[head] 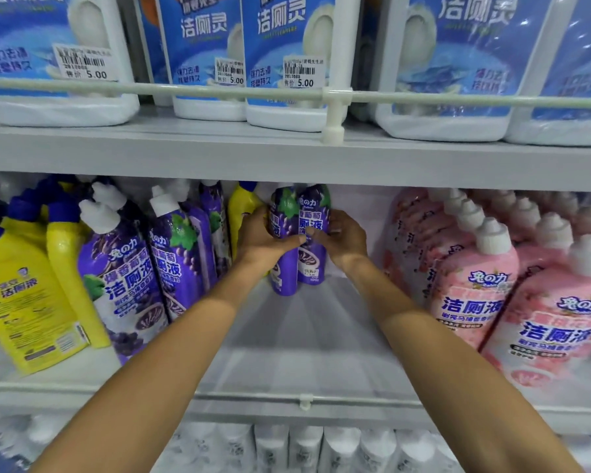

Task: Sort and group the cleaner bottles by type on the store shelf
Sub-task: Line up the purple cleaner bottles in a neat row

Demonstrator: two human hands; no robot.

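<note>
Purple pair [297, 264]: two grape-print cleaner bottles, upright and touching, set deep on the middle shelf [304, 336] at the centre of the frame. The left hand [263, 240] curls round the bottle nearer the frame's left, thumb across its front. The right hand [342, 240] curls round the other bottle, fingertips on the label, so the two hands press the bottles together.

Left of centre stands the main purple row [171, 254], leaning. At far left is the yellow group [21, 295]. The pink group [475, 288] fills the right of the frame and looks uniform. A bare stretch of shelf separates the held pair from the pink bottles.

One yellow bottle [241, 213] stands at the back, between the purple row and the held pair.

Judged progress: well advanced. Pink appears finished, and yellow and purple are largely gathered. What probably remains is joining the pair to the purple row and returning the stray yellow bottle to its group.

Blue-and-white jugs [287, 63] on the upper shelf are of one kind.
</note>
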